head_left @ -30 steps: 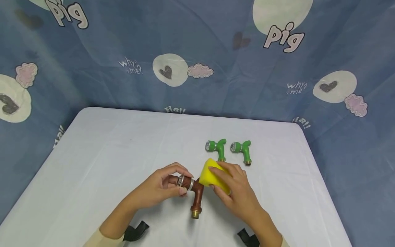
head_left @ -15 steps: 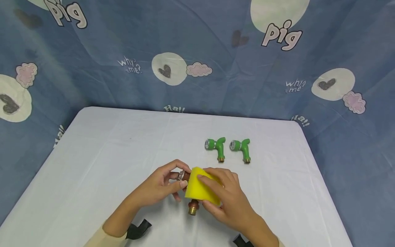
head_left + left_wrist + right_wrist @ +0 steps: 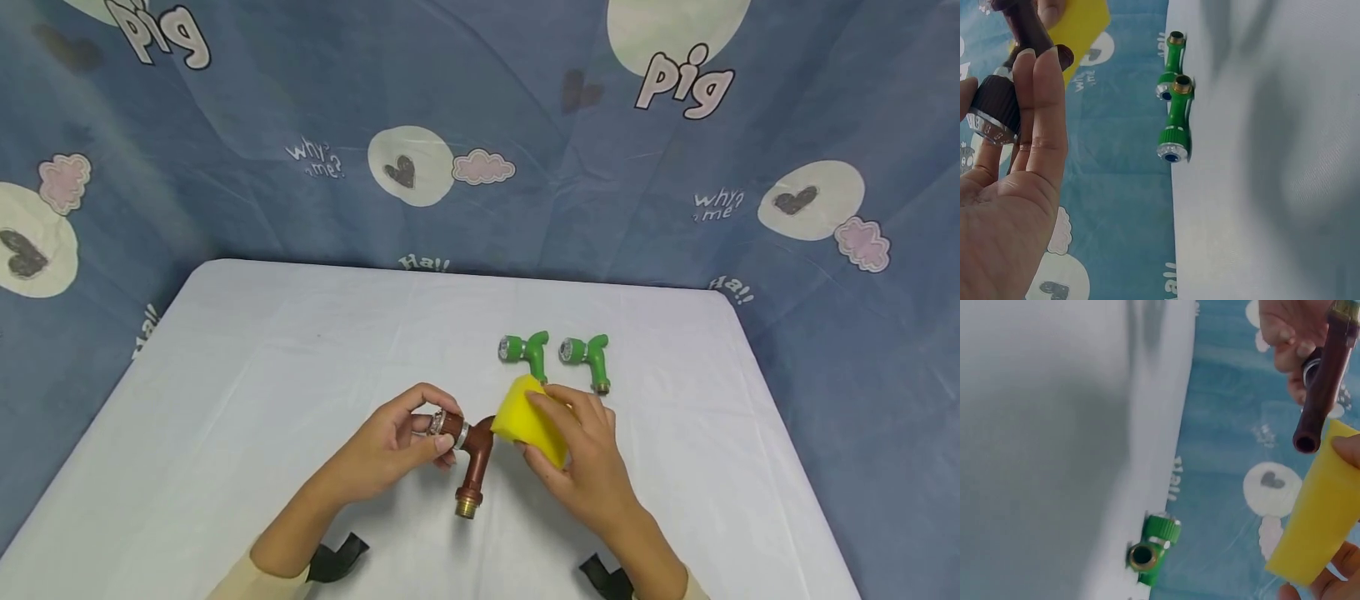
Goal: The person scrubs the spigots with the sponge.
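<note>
- Nearest me, the person's left hand [image 3: 393,450] pinches a brown tap [image 3: 476,467] by its ribbed, chrome-ringed end, up off the white tabletop [image 3: 300,358], brass thread toward the near side.
- To the right, the right hand [image 3: 588,454] grips a yellow sponge [image 3: 529,423] just beside the tap's right end; I can't tell whether they touch.
- Farther off, two green taps [image 3: 592,358] lie side by side.
- Beyond the far edge hangs a blue printed cloth [image 3: 540,225].
</note>
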### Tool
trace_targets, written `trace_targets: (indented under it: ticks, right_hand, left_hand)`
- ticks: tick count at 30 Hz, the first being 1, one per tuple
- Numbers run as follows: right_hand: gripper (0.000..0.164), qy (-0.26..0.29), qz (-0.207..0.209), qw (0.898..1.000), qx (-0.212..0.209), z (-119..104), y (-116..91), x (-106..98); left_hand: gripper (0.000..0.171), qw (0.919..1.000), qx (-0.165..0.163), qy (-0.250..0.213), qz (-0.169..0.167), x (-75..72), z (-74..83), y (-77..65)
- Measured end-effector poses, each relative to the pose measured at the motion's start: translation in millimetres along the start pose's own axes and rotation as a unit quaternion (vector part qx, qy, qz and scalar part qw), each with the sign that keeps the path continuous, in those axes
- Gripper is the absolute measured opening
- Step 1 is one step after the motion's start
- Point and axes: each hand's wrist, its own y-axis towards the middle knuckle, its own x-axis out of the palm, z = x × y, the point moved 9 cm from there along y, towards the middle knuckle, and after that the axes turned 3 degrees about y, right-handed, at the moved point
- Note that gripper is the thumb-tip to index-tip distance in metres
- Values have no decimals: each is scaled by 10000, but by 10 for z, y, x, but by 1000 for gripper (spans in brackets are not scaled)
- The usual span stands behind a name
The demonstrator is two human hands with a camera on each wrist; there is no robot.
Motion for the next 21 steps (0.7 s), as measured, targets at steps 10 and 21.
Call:
trace_targets:
  ticks: [10, 21]
  right_hand:
    - [46, 384, -30, 9915, -1244, -540, -30, 78]
    - [50, -130, -193, 9995, -192, -204, 55, 86]
  left_hand:
    - [28, 9999, 41, 16, 137, -9, -6, 17]
    - [29, 9989, -52, 443, 117, 43, 42, 17]
